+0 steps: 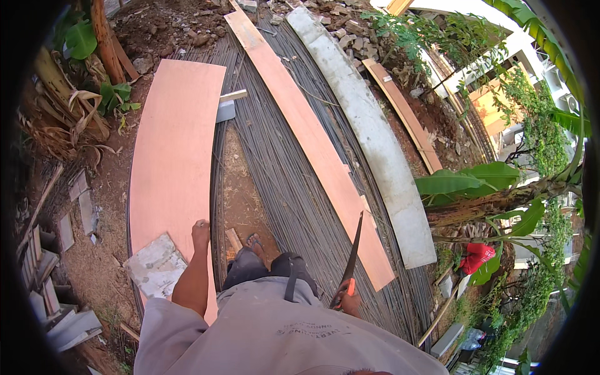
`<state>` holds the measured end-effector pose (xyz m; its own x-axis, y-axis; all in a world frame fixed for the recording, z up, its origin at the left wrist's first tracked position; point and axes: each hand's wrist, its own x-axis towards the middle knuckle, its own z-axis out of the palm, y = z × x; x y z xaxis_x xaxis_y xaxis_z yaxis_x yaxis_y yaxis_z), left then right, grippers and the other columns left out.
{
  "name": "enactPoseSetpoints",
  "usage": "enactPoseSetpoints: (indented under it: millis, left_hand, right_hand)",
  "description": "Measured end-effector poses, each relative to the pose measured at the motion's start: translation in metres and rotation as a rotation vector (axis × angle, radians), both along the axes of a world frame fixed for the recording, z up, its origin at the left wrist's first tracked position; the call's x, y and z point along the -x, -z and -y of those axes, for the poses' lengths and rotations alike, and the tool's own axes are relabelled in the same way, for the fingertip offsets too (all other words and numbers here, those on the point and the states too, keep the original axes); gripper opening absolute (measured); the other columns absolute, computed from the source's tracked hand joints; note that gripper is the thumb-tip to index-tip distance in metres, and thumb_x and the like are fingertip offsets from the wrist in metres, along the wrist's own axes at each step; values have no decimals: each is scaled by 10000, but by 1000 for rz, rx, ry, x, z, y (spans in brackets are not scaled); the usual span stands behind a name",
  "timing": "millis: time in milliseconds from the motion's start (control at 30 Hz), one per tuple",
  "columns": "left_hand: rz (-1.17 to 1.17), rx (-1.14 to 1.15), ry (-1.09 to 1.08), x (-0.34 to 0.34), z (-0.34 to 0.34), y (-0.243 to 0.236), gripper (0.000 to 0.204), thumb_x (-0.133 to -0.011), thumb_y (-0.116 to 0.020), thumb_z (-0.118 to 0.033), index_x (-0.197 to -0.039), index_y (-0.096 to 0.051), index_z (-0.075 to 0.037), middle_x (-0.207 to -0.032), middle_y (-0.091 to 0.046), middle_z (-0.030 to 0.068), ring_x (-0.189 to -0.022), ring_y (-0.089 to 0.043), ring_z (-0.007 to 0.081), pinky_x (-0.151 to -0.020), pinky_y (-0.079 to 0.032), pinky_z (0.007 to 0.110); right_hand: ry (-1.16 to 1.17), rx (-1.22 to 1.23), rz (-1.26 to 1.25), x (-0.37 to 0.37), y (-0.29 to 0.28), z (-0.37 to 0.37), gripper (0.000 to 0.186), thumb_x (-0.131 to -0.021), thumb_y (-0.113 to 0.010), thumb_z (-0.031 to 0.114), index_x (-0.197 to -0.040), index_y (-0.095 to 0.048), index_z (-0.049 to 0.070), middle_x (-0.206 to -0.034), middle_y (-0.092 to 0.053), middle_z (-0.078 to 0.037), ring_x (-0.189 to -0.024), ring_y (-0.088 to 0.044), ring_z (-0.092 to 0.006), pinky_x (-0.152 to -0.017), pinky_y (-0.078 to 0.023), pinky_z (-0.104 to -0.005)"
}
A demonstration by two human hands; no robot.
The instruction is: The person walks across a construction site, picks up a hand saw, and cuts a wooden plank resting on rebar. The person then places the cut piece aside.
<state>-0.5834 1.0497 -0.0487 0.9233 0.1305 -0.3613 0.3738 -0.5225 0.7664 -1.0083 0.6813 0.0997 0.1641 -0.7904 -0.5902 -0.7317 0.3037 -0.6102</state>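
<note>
My left hand (200,228) is closed at the right edge of a wide pink plywood sheet (172,144); whether it holds anything is unclear. A stained whitish square board (154,269) lies on the sheet beside my left arm. My right hand (347,302), low at my right side, grips a hand saw (351,253) with an orange handle and a long dark blade tilted upward. A long narrow pink plank (310,140) lies to the right on bundled dark rods (256,169). A short wood offcut (232,240) is by my bare foot.
A long grey slab (359,125) and brown plank (401,115) lie right. Banana plants (475,181) border both sides, with rubble (347,37) at the back and board scraps (62,312) lower left. A person in red (475,257) is at the right.
</note>
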Motion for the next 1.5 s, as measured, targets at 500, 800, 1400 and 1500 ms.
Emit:
enactPoseSetpoints:
  millis: [500, 800, 1400, 1500]
  left_hand:
    - [21, -217, 193, -267, 236, -126, 361, -886, -574, -239, -1143, -639, 8, -1089, -673, 209, -1056, -645, 311, -897, -502, 391]
    - [-836, -343, 31, -154, 198, -60, 287, -774, -605, -226, -906, -701, 10, -947, -678, 268, -947, -659, 403, -822, -519, 444]
    - [189, -76, 1, -976, 499, -153, 357, -855, -609, -291, -1093, -677, -34, -954, -693, 206, -925, -673, 339, -812, -500, 394]
    - [81, -99, 31, -1028, 517, -169, 350, -860, -619, -286, -1093, -678, -31, -930, -694, 194, -906, -674, 320, -791, -500, 378]
  right_hand:
    - [-275, 104, -310, -353, 94, 267, 322, -761, -641, 301, -713, -647, -18, -615, -639, -145, -588, -665, -261, -571, -513, -387]
    - [-392, 120, 77, -650, -34, 478, 279, -732, -677, 198, -904, -624, -14, -811, -670, -146, -683, -666, -224, -625, -508, -367]
    - [-346, 190, -319, -914, -19, 522, 403, -687, -727, 301, -910, -650, -26, -861, -674, -233, -862, -666, -390, -783, -493, -470]
    - [-317, 181, -260, -969, -7, 547, 398, -688, -726, 300, -911, -650, -21, -858, -674, -231, -862, -666, -390, -781, -492, -471]
